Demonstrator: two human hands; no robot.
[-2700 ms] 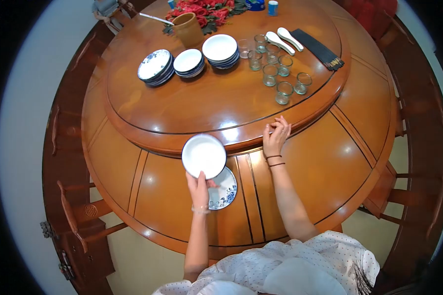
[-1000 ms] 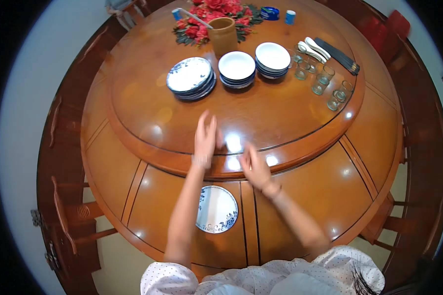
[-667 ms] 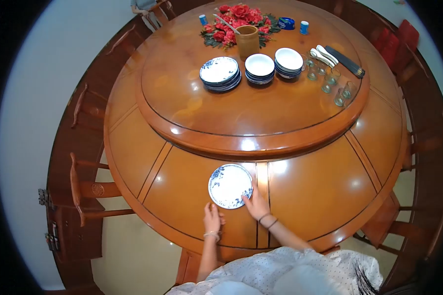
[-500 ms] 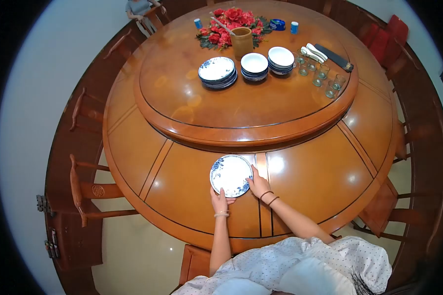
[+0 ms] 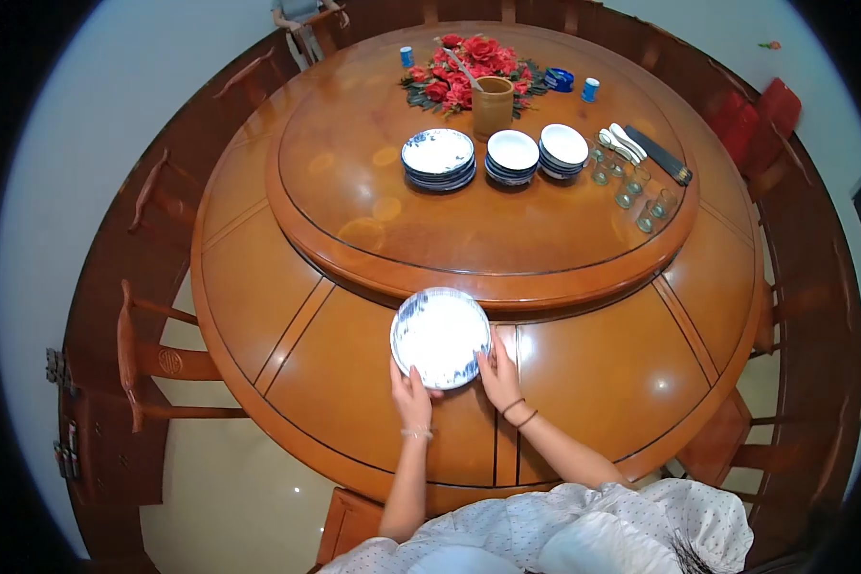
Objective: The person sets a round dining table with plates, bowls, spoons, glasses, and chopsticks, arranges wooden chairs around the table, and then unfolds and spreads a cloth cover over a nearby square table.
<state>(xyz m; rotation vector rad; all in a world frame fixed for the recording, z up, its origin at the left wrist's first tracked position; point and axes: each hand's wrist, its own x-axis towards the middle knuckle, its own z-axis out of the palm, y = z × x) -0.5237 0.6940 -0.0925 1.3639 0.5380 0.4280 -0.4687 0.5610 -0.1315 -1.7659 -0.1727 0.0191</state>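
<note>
A white plate with a blue flower pattern (image 5: 440, 335) is held up above the near part of the round wooden table, its top catching bright glare. My left hand (image 5: 413, 398) grips its lower left rim, thumb on top and fingers beneath. At the lower right rim, my right hand (image 5: 497, 371) is closed on the same plate. Beyond, on the raised turntable (image 5: 325, 206), stand a stack of similar plates (image 5: 438, 153) and two stacks of bowls, one in the middle (image 5: 513, 151) and one on the right (image 5: 563, 146).
Several glasses (image 5: 625, 196), white spoons (image 5: 622, 145) and dark chopsticks (image 5: 656, 153) lie at the turntable's right. Behind the stacks are a brown pot (image 5: 493, 107) and red flowers (image 5: 469, 62). Wooden chairs (image 5: 167, 362) ring the table; a person (image 5: 304, 24) is at the far left.
Both hands have raised the plate toward me, and it looks larger and tilted. My view has shifted, so the tableware on the turntable appears lower and further right.
</note>
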